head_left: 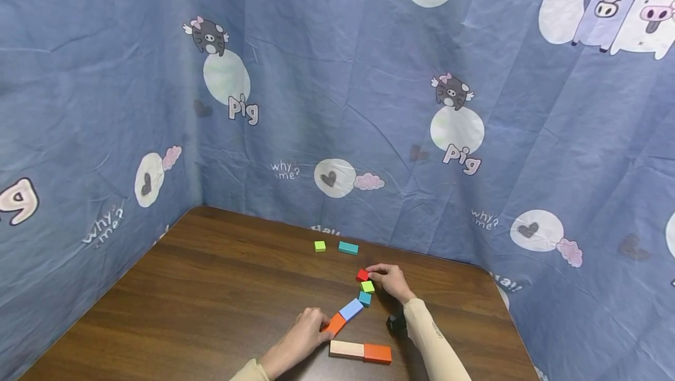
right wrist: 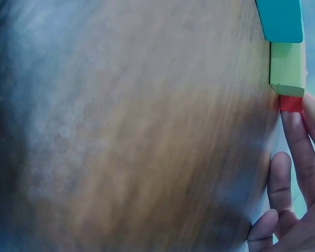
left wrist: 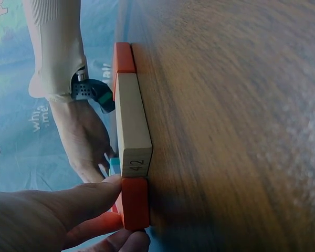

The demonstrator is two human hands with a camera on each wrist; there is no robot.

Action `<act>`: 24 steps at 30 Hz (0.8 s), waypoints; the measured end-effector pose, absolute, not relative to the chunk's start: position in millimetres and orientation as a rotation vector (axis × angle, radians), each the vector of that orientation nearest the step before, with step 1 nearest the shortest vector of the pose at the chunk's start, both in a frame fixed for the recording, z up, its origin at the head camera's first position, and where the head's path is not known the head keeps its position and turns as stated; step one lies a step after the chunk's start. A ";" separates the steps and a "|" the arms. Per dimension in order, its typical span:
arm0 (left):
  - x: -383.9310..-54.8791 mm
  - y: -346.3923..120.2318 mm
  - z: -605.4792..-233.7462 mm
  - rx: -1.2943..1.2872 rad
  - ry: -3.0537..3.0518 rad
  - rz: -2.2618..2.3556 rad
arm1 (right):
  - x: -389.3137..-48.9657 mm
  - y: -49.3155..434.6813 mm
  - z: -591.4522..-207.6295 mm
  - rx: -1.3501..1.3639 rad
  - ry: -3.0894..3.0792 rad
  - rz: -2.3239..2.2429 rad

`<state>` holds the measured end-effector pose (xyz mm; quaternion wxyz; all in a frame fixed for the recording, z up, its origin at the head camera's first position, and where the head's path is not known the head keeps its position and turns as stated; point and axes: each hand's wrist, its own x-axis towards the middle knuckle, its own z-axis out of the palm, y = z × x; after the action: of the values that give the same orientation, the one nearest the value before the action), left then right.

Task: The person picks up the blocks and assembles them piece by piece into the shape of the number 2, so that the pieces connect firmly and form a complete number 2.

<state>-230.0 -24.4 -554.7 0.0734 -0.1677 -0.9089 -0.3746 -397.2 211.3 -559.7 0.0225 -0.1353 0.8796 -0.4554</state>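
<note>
My left hand (head_left: 303, 337) grips the near orange block (head_left: 334, 325), thumb on one side and fingers on the other, as the left wrist view shows. A light blue block (head_left: 351, 310) continues from its far end. Beyond that come a small teal block (head_left: 365, 299), a lime green block (head_left: 367, 286) and a red block (head_left: 362, 275), set close together in a bending line. Thumb and finger of my right hand (head_left: 391, 281) pinch the red block from its right side. In the right wrist view the red block (right wrist: 291, 103) sits against the green one (right wrist: 287, 68).
A plain wooden block (head_left: 346, 349) and another orange block (head_left: 377, 353) lie end to end nearer the front. Farther back are a lime green block (head_left: 319, 246) and a teal block (head_left: 348, 248). A patterned blue curtain (head_left: 337, 105) hangs behind the brown table (head_left: 221, 293).
</note>
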 end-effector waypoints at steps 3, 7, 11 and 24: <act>-230.2 -24.7 -555.1 -0.505 -2.733 -1.123 | -397.2 211.5 -560.0 -0.416 2.710 -1.424; -231.0 -24.5 -555.0 -0.501 -2.728 -1.136 | -397.4 210.8 -559.4 -0.411 2.706 -1.431; -231.2 -24.3 -553.9 -0.501 -2.722 -1.142 | -397.3 210.1 -558.8 -0.423 2.727 -1.416; -231.0 -24.8 -554.1 -0.501 -2.742 -1.142 | -395.2 210.5 -559.9 -0.403 2.726 -1.427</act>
<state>-231.0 -24.8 -554.1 0.0645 -0.1658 -0.9084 -0.3784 -395.2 210.5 -559.9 0.0193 -0.1300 0.8782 -0.4599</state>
